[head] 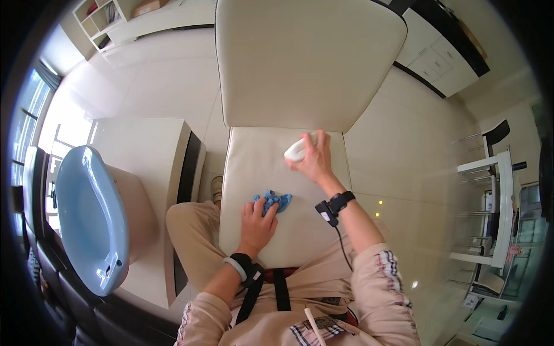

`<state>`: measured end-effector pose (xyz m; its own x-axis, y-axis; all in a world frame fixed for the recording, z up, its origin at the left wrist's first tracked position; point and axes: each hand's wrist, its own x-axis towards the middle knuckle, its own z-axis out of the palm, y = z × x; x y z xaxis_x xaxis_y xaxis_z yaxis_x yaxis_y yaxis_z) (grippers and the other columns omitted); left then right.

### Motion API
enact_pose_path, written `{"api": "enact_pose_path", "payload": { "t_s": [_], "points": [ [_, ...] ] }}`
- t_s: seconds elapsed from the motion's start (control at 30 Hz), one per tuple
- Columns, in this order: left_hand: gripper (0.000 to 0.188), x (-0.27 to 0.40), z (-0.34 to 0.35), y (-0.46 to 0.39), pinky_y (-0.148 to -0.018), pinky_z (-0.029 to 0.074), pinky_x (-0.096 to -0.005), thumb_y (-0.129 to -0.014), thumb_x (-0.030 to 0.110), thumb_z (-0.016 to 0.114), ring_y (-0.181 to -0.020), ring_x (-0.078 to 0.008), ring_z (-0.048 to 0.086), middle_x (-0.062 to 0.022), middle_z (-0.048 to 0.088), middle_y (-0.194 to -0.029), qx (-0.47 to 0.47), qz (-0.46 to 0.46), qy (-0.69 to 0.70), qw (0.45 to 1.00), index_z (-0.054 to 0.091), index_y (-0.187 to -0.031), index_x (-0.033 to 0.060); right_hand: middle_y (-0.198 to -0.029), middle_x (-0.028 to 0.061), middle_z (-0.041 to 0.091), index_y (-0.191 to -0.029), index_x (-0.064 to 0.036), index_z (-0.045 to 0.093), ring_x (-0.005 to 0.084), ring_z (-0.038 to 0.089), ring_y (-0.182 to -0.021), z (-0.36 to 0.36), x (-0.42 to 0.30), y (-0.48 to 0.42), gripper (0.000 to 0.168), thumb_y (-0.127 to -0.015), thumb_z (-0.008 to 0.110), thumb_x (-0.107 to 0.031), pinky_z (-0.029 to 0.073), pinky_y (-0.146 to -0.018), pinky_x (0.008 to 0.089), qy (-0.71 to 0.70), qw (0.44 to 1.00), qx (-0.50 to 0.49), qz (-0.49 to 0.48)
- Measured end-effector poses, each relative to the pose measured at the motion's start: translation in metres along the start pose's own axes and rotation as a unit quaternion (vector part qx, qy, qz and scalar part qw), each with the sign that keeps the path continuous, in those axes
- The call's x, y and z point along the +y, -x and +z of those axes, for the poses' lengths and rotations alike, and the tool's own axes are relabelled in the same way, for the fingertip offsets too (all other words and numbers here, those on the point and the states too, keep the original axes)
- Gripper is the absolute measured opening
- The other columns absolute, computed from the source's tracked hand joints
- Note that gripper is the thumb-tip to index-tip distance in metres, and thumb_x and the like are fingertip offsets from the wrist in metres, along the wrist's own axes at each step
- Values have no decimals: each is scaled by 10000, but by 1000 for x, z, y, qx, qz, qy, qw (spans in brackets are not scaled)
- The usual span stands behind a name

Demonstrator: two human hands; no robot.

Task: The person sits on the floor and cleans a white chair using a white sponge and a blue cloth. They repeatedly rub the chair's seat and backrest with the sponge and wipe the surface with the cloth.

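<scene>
Before me stands a chair in cream leather-like covering, its seat between my knees and its backrest rising beyond. My left hand rests on the seat near its middle, with fingertips gripping a crumpled blue cloth. Farther back on the right side of the seat, my right hand holds a smooth white rounded object. Fingers and thumb wrap its right part, and its underside is hidden. Whether that object touches the seat, I cannot tell. Both wrists carry black strapped devices.
To my left, a glossy light-blue basin stands on a low white table. A black sofa runs behind it. White drawers stand at the far right, with a white dining table and chairs nearer the right rim.
</scene>
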<state>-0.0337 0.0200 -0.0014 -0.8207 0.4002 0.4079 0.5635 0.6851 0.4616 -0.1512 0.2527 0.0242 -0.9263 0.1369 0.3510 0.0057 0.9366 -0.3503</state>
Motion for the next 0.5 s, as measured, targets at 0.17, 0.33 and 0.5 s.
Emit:
{"api": "enact_pose_path", "payload": {
  "t_s": [0.17, 0.33, 0.5],
  "points": [
    [332, 3, 3, -4, -824, 436, -459, -774, 85, 681, -939, -342, 522, -147, 563, -1132, 7, -5, 7, 1000, 678, -1104, 125, -1231, 255, 389, -1183, -107, 527, 446, 437, -1142, -10, 45, -24, 728, -602, 872, -378, 483, -824, 544, 30, 965, 102, 241],
    [334, 3, 0, -2, -827, 439, -468, -755, 51, 679, -936, -349, 522, -164, 558, -1113, 6, 1, 6, 1000, 677, -1085, 103, -1241, 239, 393, -1200, -94, 533, 456, 434, -1130, -4, 15, 8, 722, -633, 864, -395, 472, -855, 582, -27, 998, -2, -53],
    [346, 1, 1, -1, -831, 438, -462, -774, 93, 680, -947, -343, 522, -140, 564, -1129, 4, -3, 1, 1000, 674, -1118, 124, -1251, 237, 395, -1194, -102, 525, 448, 416, -1185, -21, 41, -15, 731, -620, 875, -391, 498, -868, 558, 21, 978, 37, 206]
  ]
}}
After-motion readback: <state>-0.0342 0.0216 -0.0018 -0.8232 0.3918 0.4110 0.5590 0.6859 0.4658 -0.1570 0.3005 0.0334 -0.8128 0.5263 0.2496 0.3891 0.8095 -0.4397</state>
